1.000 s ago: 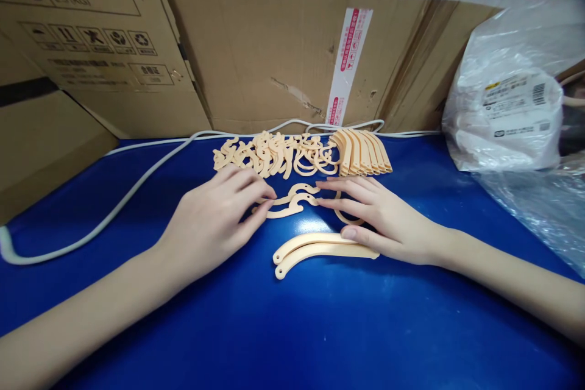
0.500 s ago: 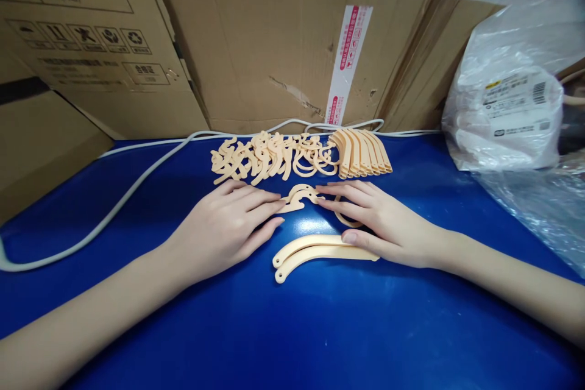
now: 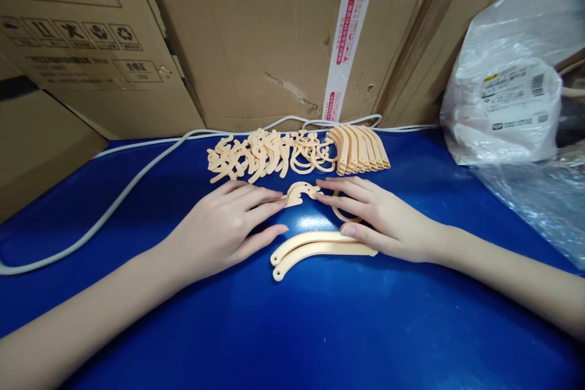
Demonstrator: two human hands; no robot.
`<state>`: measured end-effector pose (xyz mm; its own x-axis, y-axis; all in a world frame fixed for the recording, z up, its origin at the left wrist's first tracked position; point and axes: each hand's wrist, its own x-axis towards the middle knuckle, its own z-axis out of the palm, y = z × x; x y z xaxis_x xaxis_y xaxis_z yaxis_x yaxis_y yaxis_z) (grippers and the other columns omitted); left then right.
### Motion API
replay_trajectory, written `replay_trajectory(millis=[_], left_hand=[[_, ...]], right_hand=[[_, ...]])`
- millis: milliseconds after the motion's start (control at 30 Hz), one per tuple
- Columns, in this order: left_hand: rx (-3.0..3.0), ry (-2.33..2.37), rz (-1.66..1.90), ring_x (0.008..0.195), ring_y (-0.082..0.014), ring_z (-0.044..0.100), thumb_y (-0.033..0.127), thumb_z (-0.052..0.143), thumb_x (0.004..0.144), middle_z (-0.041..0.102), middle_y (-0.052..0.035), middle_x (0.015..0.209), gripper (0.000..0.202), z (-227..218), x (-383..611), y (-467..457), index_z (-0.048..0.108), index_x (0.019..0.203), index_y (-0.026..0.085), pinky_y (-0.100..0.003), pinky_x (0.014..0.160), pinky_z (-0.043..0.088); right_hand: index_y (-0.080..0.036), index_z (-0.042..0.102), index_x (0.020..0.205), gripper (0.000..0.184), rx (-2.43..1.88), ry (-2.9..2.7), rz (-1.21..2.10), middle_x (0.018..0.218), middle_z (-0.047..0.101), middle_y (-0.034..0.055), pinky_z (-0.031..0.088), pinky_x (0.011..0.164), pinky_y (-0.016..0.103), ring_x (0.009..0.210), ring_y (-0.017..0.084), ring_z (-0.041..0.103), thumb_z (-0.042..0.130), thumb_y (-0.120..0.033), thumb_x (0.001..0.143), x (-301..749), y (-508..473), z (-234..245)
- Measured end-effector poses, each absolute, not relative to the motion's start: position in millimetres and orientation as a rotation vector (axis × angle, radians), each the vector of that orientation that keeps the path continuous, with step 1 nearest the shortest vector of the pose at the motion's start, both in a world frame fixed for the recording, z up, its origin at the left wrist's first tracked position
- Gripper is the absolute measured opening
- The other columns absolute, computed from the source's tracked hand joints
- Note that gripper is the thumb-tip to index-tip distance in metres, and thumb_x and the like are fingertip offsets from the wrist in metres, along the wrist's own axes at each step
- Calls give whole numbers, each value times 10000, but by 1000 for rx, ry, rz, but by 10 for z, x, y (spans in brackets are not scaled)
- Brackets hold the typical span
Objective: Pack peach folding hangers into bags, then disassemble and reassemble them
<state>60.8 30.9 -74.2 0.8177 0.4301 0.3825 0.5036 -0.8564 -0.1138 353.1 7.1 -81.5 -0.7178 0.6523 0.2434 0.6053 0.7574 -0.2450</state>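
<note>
Small arched cream plastic pieces (image 3: 299, 191) with holes, which look like folding clothes hanger parts, lie on the blue table between my hands. My left hand (image 3: 237, 222) lies palm down with its fingers stretched out, fingertips at the left end of these pieces. From the other side, my right hand (image 3: 386, 216) reaches their right end with its fingers spread. Partly beneath the right hand lies a curved cream hook (image 3: 342, 212). Two long cream hanger arms (image 3: 315, 245) lie side by side nearer to me, and my right thumb touches their right part.
Behind my hands lies a heap of small cream hooks and connectors (image 3: 256, 155), beside a row of hanger arms (image 3: 361, 149). A white cable (image 3: 137, 186) runs along the back and left. Cardboard boxes (image 3: 256, 42) wall the rear; a plastic bag (image 3: 503, 103) sits at right.
The view has shifted slightly. Both hands keep nearly the same pose over the same pieces; my left thumb sits a touch further right.
</note>
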Motion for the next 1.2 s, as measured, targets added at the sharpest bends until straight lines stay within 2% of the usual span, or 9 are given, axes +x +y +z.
replay_trajectory(millis=[267,567,800,1033,1200], left_hand=[[-2837,-768,-538,1028,-256,700,397,447,1029,746,-100,1176,393,-758,613,311,710,1231,186,-403,893,537],[-2805,-702,-532,1062,-280,685,355,446,1034,743,-126,1162,389,-744,621,304,708,1209,127,-423,914,533],[-2845,-775,-534,1088,-264,684,357,446,1026,741,-100,1191,375,-758,619,311,705,1242,193,-424,946,539],[-2782,-681,-534,1091,-277,685,333,427,1040,738,-99,1209,377,-766,616,308,698,1227,148,-449,963,524],[-2763,-679,-560,1106,-289,675,317,446,1033,725,-112,1235,368,-775,604,325,678,1257,138,-465,994,484]], right_hand=[[-155,538,1452,517,-976,-2617,217,1508,516,172,386,1143,553,1397,302,468,407,-437,1038,3532,70,-815],[-145,543,1447,523,-971,-2603,218,1477,542,172,397,1135,530,1366,295,486,418,-441,1034,3530,67,-812],[-162,580,1415,498,-986,-2588,204,1479,545,163,401,1130,547,1358,301,496,410,-435,1036,3525,66,-818],[-117,569,1415,534,-970,-2628,190,1494,528,180,381,1136,539,1385,295,469,365,-449,1050,3528,72,-812],[-174,597,1384,458,-988,-2581,131,1460,568,141,378,1109,535,1344,291,496,398,-409,1046,3536,59,-798]])
